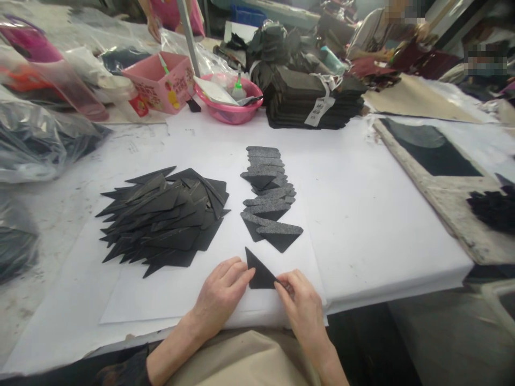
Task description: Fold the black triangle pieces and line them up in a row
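Note:
Between my two hands, near the front edge of the table, is a black triangular piece (260, 273) of thin sheet material. My left hand (223, 289) pinches its left side between thumb and fingers. At its right corner, my right hand (300, 300) grips it with closed fingertips. Just beyond lies an overlapping column of grey speckled strips (265, 203) with black triangular pieces among them. To the left, a loose heap of black pointed pieces (173, 214) is spread on the white paper (132, 300).
At the back stand a pink box (161, 86), a pink basin (231, 111) with a green-tipped bottle, and a tied stack of black sheets (314, 102). A worn board (426, 214) lies at the right. Plastic bags (36, 139) crowd the left. Other people are beyond the table.

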Tool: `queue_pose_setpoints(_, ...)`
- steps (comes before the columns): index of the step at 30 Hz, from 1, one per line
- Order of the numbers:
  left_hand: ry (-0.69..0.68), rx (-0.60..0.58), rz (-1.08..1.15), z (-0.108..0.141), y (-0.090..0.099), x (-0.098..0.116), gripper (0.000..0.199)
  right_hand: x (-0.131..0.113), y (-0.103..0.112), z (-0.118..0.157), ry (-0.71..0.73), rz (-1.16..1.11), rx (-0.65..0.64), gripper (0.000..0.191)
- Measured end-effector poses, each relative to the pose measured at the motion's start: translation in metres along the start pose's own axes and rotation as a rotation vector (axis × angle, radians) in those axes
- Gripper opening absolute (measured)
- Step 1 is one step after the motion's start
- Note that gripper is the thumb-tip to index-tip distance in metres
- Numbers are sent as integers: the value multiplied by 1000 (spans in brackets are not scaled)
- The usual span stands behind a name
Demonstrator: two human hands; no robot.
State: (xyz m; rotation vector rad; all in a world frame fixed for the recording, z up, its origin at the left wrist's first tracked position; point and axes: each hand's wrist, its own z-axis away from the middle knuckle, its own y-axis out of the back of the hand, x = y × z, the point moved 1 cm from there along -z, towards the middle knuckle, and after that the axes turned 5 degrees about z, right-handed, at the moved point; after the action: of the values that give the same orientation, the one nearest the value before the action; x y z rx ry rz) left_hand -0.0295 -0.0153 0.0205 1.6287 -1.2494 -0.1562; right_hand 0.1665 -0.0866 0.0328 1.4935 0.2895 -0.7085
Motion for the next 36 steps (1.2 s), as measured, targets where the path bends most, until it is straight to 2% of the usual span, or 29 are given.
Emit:
queue_pose_setpoints(4, -35, 63, -55, -9, 3, 8, 28, -6, 7, -4, 31, -42, -45, 9)
queue_pose_setpoints(7, -114, -6, -72, -24, 1, 17, 24, -13, 11, -6, 69, -69, -68, 10)
queue_pose_setpoints(9, -113, -82, -9, -33, 0, 22, 20, -17, 15, -7, 62, -142, -73, 10)
queue_pose_setpoints(12, 26, -180, 170, -38, 0, 26, 21, -19, 21, -8, -43, -335, -79, 8)
queue_pose_setpoints(16, 259, -238, 458, -32, 1, 28, 22, -14, 24, -9, -232, -693, -118, 17)
queue_pose_setpoints(18, 369, -279, 584, -29, 1, 28, 24, -13, 22, -9, -273, -854, -151, 21)
queue_pose_setpoints(21, 492, -336, 704, -28, 0, 30, 28, -12, 19, -8, -301, -952, -173, 24)
queue_pose_setpoints(24, 545, -356, 772, -30, -1, 31, 28, -12, 16, -8, -303, -991, -182, 27)
queue_pose_setpoints(31, 574, -366, 865, -39, -3, 35, 31, -12, 18, -7, -344, -1091, -168, 28)
queue_pose_setpoints(36, 605, -352, 891, -42, -1, 38, 36, -12, 12, -6, -339, -1180, -105, 28)
